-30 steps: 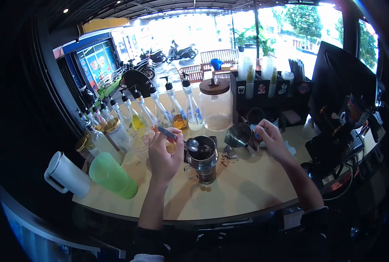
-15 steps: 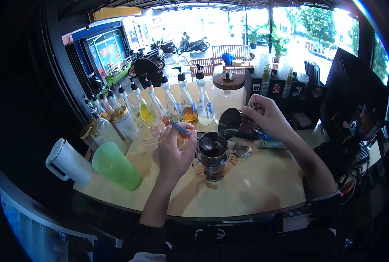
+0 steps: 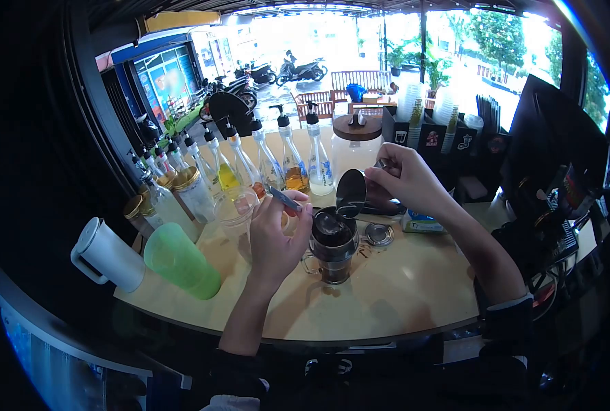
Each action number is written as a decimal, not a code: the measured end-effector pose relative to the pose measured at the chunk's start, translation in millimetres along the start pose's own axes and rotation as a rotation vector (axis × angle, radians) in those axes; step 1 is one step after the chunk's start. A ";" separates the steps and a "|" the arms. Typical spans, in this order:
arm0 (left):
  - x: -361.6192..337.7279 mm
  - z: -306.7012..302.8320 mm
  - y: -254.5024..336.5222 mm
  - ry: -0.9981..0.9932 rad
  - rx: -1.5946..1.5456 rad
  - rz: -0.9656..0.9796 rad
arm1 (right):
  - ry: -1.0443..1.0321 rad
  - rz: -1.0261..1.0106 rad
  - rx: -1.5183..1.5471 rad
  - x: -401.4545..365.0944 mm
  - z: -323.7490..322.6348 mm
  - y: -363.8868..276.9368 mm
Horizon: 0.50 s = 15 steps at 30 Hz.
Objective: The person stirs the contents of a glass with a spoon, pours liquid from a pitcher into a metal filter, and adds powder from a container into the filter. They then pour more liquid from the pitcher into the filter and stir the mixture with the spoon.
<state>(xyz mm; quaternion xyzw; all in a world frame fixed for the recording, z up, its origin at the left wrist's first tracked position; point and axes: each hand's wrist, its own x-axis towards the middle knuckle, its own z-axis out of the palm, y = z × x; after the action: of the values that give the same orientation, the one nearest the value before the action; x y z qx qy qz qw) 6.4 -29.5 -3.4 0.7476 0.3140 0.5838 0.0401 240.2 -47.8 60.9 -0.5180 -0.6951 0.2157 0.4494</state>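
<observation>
In the head view we have both hands over the counter (image 3: 414, 301). Our left hand (image 3: 275, 231) has its fingers and thumb pinched together on the dark handle of a spoon (image 3: 283, 198), which slants down to the right, its bowl at the mouth of the metal filter (image 3: 335, 246). Our right hand (image 3: 409, 181) is curled tight around the handle side of a metal pitcher (image 3: 350, 190); we hold it tilted to the left, its dark mouth turned toward us, just above the far right rim of the filter. We cannot tell whether anything is running from it.

The filter sits upright on a glass mug (image 3: 335, 272) in the middle of the counter, and we see dark liquid in the mug. Just right of them a round metal lid (image 3: 380, 235) lies flat, with brown drops beside it. Farther right, under our right wrist, there is a blue and white packet (image 3: 425, 223).

To the left we see a green cup (image 3: 181, 262) and, beyond it, a white jug (image 3: 113, 255). A clear tub (image 3: 232, 205) stands behind our left hand. On the far side a row of pump bottles (image 3: 296, 177) leads right to a wood-topped jar (image 3: 354, 154), then a black rack (image 3: 431, 140) with stacked cups.
</observation>
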 end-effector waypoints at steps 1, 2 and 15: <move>0.5 -0.5 -0.1 0.000 0.000 0.000 | 0.000 0.000 0.000 -0.1 -0.5 -0.6; 1.2 -1.2 -0.3 0.006 0.020 0.017 | -0.007 0.011 -0.016 0.1 -1.2 -0.8; 4.6 -11.4 -1.8 -0.006 0.141 0.054 | 0.019 0.018 -0.004 1.6 4.6 -2.6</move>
<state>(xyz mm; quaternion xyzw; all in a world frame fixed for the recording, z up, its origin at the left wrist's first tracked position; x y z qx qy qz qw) -4.0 -29.2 3.4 0.7585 0.3341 0.5588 -0.0277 234.9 -46.5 61.3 -0.5270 -0.6865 0.2134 0.4532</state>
